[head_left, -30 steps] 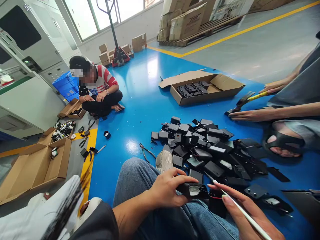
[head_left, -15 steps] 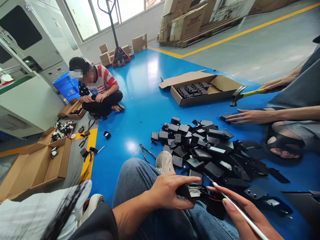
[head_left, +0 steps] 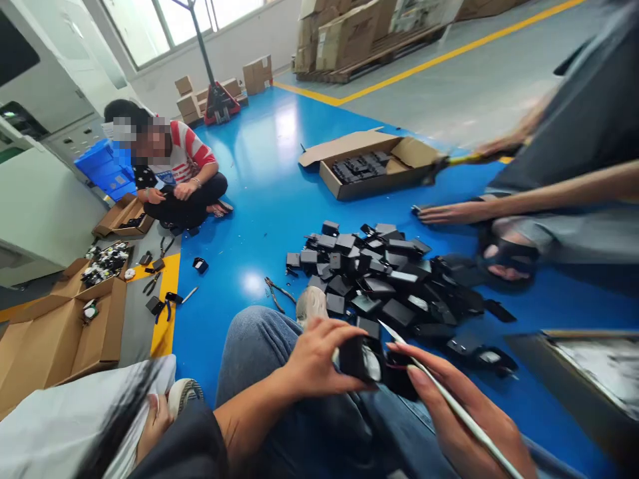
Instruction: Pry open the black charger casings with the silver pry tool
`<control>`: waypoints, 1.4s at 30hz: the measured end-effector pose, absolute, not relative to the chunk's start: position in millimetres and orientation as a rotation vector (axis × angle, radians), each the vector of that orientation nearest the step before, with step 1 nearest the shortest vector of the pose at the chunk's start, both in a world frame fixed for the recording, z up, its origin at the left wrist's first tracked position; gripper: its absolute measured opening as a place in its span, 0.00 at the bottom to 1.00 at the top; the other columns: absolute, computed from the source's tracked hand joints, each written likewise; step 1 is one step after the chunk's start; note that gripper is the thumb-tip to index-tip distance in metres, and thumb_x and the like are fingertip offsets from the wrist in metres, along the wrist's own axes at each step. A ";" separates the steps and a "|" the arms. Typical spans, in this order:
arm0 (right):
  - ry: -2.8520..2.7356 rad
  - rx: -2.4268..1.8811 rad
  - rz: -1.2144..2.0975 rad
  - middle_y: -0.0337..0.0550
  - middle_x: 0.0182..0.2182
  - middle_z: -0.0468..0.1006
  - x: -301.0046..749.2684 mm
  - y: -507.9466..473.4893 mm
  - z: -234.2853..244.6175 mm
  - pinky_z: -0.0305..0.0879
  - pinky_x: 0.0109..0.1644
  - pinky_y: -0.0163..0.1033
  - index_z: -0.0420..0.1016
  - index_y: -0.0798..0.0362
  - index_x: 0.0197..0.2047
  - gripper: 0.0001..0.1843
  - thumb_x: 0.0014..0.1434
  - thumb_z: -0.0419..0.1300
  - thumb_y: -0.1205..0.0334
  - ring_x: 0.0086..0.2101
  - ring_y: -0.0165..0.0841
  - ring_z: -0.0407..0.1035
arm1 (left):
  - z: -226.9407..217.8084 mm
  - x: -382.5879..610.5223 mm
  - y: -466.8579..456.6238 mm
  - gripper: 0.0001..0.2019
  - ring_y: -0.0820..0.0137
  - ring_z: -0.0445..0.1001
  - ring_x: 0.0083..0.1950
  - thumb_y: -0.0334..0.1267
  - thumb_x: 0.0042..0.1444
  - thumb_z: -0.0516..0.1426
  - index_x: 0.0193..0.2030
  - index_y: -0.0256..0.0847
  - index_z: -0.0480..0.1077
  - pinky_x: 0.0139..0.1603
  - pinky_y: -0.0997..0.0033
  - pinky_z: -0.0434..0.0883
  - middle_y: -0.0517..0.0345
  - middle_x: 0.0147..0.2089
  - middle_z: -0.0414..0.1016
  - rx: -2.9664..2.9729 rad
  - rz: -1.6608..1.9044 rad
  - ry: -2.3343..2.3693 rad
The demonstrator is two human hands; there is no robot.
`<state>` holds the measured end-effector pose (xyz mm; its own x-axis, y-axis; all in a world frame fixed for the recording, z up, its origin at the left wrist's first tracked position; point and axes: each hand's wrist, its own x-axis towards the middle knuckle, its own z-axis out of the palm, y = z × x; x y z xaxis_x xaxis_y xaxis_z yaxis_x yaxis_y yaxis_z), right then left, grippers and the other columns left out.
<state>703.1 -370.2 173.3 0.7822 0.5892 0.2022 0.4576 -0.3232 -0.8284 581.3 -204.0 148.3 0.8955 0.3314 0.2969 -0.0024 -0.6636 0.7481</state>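
My left hand (head_left: 317,359) is closed round a small black plastic adapter (head_left: 357,358), held above my jeans-clad knee. My right hand (head_left: 462,412) grips a thin white-handled tool (head_left: 449,399) whose tip points up toward the adapter; its fingers also touch a second black piece with red wire (head_left: 397,374). Just beyond my hands lies a large heap of black adapter shells (head_left: 384,279) on the blue floor.
A person sits cross-legged at the far left (head_left: 172,173). On the right another person's hand (head_left: 444,213) rests on the floor, a yellow-handled hammer (head_left: 469,158) behind it. An open carton of black parts (head_left: 369,169), pliers (head_left: 277,293), cardboard boxes (head_left: 60,332), a grey tray (head_left: 594,366).
My view has swung right and down. My left hand has turned the adapter more upright. The person on the right has swung the hammer back and up; it is now blurred.
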 end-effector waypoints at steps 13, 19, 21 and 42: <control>-0.467 -1.530 0.392 0.45 0.32 0.85 686.8 -368.1 188.1 0.77 0.34 0.38 0.73 0.50 0.37 0.16 0.60 0.65 0.46 0.31 0.36 0.80 | 147.1 578.5 -204.6 0.27 0.61 0.76 0.58 0.32 0.54 0.64 0.60 0.45 0.63 0.57 0.60 0.76 0.50 0.56 0.74 2.308 0.736 0.254; -0.502 -1.576 0.419 0.44 0.30 0.84 683.2 -368.7 190.6 0.76 0.30 0.37 0.72 0.50 0.34 0.14 0.59 0.65 0.48 0.28 0.35 0.79 | 149.6 578.2 -205.8 0.27 0.62 0.75 0.56 0.33 0.54 0.65 0.60 0.44 0.63 0.56 0.60 0.75 0.50 0.55 0.74 2.328 0.797 0.229; -0.501 -1.577 0.414 0.44 0.29 0.84 683.6 -367.9 191.2 0.76 0.30 0.37 0.72 0.50 0.34 0.12 0.59 0.64 0.50 0.28 0.35 0.79 | 149.6 578.5 -205.4 0.27 0.62 0.75 0.56 0.33 0.54 0.65 0.59 0.44 0.63 0.56 0.60 0.75 0.50 0.55 0.73 2.315 0.799 0.210; -0.583 -1.425 0.584 0.41 0.27 0.81 701.9 -297.1 229.0 0.77 0.30 0.39 0.75 0.48 0.35 0.19 0.55 0.68 0.41 0.27 0.36 0.76 | 130.2 591.6 -196.1 0.35 0.53 0.74 0.56 0.35 0.40 0.70 0.56 0.40 0.65 0.59 0.48 0.73 0.48 0.53 0.74 1.942 0.639 0.614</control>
<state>701.9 -297.1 229.0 0.7296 0.6835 0.0228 -0.0243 0.0592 -0.9979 591.6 -196.1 130.2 0.7353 0.6548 0.1749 0.1483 -0.4072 0.9012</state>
